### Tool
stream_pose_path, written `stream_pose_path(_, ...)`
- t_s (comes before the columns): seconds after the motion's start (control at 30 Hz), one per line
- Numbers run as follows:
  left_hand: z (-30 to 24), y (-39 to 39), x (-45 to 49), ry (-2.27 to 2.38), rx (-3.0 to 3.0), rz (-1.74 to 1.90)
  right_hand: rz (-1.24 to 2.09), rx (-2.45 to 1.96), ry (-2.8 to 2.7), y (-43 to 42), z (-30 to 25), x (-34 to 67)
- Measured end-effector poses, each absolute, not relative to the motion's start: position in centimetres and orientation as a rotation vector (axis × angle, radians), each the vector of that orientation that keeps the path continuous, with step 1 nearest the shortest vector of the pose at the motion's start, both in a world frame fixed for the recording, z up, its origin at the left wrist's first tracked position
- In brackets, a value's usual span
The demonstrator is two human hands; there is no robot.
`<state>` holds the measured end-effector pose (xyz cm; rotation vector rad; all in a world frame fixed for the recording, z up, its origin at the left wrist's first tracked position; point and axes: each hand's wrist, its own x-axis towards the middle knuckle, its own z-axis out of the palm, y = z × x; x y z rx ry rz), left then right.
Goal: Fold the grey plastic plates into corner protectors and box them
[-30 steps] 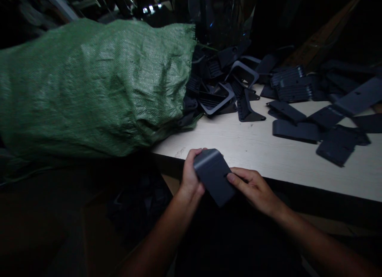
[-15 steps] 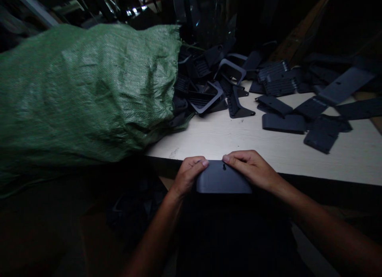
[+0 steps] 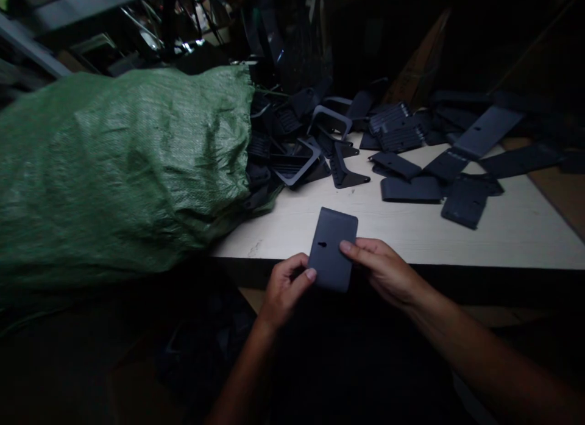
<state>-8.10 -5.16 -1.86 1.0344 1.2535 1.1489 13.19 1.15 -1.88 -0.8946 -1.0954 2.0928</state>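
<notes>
Between my two hands is a dark grey plastic plate, held tilted in front of the table edge. It has rounded corners and a keyhole-shaped slot. My left hand pinches its lower left edge, the thumb on the face. On the right edge, my right hand grips it, thumb on the face and fingers behind. The plate's back is hidden. Beyond it on the table lie similar dark parts, among them a rounded piece and a plate with a slot.
A large green woven sack lies at the left, its mouth facing right. Dark bracket-like parts spill from it onto the pale table. More dark plates pile at the back right. A cardboard piece leans behind.
The plate has been turned from lying wide to standing longer away from me, and raised a little. My right hand has moved to its right edge. The view has shifted slightly.
</notes>
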Motion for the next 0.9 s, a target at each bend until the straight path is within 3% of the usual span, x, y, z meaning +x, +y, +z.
stream_pose_path(0.07, -1.8, -4.9, -8.0, 1.23, 1.0, 1.153, 2.086, -0.841, -1.083, 0.7, -1.8, 13.4)
stream_pose_path(0.17, -1.7, -3.5, -7.5, 1.157, 0.725, 1.33, 1.935, -0.789, -1.532, -0.1, -1.3, 14.1)
stream_pose_path(0.27, -1.2, -2.2, -5.9, 0.945, 0.478, 1.17, 1.741, -0.742, -1.802, -1.0, -1.3, 14.1)
stream_pose_path(0.6, 0.4, -3.6, -0.3, 0.93, 0.575, 1.34, 1.538, -0.722, -1.411, -4.6, -2.7, 13.5)
stream_pose_path(0.9, 1.3, -4.1, 0.1, 0.94, 0.239, 1.382, 1.777, -0.651, -1.447, -3.8, -3.4, 16.6)
